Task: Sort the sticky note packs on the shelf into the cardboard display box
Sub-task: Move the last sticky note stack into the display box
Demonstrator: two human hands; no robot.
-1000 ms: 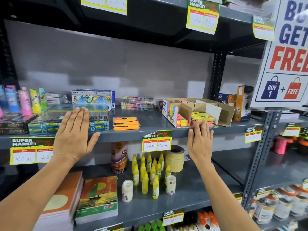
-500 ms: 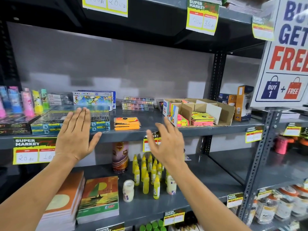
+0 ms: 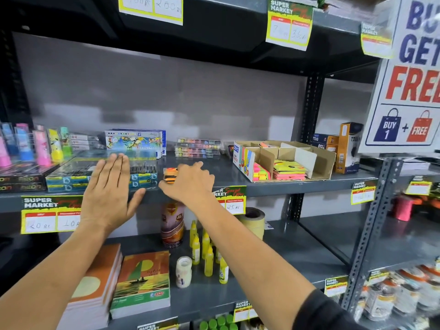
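Observation:
A small stack of orange sticky note packs [image 3: 170, 175] lies on the middle grey shelf [image 3: 273, 189]; only its left end shows. My right hand [image 3: 190, 184] covers the rest, fingers curled over the top and thumb at the near side. My left hand [image 3: 108, 190] hovers flat with fingers spread at the shelf's front edge, holding nothing. The cardboard display box [image 3: 325, 163] stands further right on the same shelf, with neon packs [image 3: 260, 173] in its left compartment and yellow and pink packs [image 3: 289, 172] in the middle one.
Pen boxes [image 3: 71, 173] sit under my left hand and a crayon box [image 3: 134, 141] behind. Clear cases [image 3: 197, 148] stand at the back, and orange cartons [image 3: 346, 148] right of the display box. Glue bottles [image 3: 207, 248], tape [image 3: 253, 220] and notebooks [image 3: 142, 282] fill the shelf below.
My right hand swung left from the display box, across the shelf edge, and came down on the orange packs. My left hand stayed in place, spread flat.

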